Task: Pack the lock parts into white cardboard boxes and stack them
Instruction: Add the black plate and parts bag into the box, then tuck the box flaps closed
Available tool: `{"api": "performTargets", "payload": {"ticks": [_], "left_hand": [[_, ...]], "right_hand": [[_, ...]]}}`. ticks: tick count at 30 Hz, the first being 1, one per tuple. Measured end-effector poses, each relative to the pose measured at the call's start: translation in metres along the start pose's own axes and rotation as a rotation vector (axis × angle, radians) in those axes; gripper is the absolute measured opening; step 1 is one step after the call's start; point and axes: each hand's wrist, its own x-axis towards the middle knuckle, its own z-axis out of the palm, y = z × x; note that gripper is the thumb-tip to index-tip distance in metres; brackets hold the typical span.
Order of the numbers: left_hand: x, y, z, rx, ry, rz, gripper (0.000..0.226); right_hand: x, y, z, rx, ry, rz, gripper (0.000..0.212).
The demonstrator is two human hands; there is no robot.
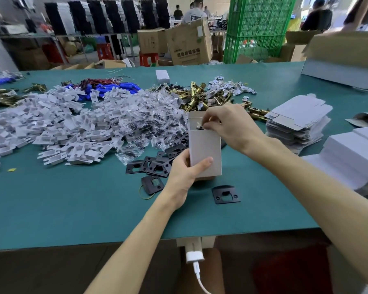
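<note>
A small white cardboard box [204, 148] stands upright on the green table [72, 209], its top open. My left hand [184, 174] grips its lower left side, thumb across the front. My right hand [227, 125] is at the box's open top, fingertips pinching a small dark part at the rim. Black strike plates [155, 164] lie left of the box and a single plate [226, 194] lies in front of it. Brass latch bolts [197, 96] are heaped behind the box.
White cardboard inserts [51, 124] and bagged screws [140, 122] cover the table's left and middle. Flat box blanks [297, 122] are stacked at right, and white boxes [357, 153] sit at the right edge. A white charger [194, 252] hangs below the table's front edge.
</note>
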Motion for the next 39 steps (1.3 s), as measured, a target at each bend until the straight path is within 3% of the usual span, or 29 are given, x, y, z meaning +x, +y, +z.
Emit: {"api": "performTargets", "payload": {"ticks": [3, 6, 9, 12, 16, 20, 24, 29, 39], "left_hand": [[0.000, 0.001, 0.001, 0.005, 0.011, -0.004, 0.060], [-0.001, 0.002, 0.001, -0.022, 0.022, -0.006, 0.058], [-0.002, 0.005, 0.002, -0.033, 0.015, -0.003, 0.053], [-0.002, 0.006, 0.004, -0.047, 0.026, -0.003, 0.045], [-0.002, 0.007, 0.004, -0.061, 0.022, 0.005, 0.037], [-0.003, 0.009, 0.004, 0.000, -0.031, 0.039, 0.033], [-0.003, 0.007, 0.005, 0.061, -0.066, 0.064, 0.044], [-0.001, 0.004, 0.005, 0.090, -0.055, 0.130, 0.054], [-0.002, 0.004, 0.006, 0.150, -0.013, 0.109, 0.018]], "right_hand": [[0.000, 0.005, 0.002, -0.017, -0.073, -0.017, 0.017], [-0.003, 0.012, 0.007, 0.091, 0.037, -0.010, 0.020], [-0.012, 0.016, 0.016, 0.335, 0.204, 0.137, 0.036], [-0.027, 0.015, 0.031, 0.646, 0.164, 0.307, 0.050], [-0.045, 0.014, 0.053, 0.862, 0.201, 0.386, 0.039], [-0.054, 0.020, 0.062, 0.994, 0.326, 0.452, 0.042], [-0.061, 0.027, 0.064, 1.093, 0.404, 0.508, 0.034], [-0.074, 0.030, 0.068, 1.185, 0.382, 0.498, 0.025], [-0.088, 0.028, 0.083, 1.360, 0.358, 0.580, 0.022]]}}
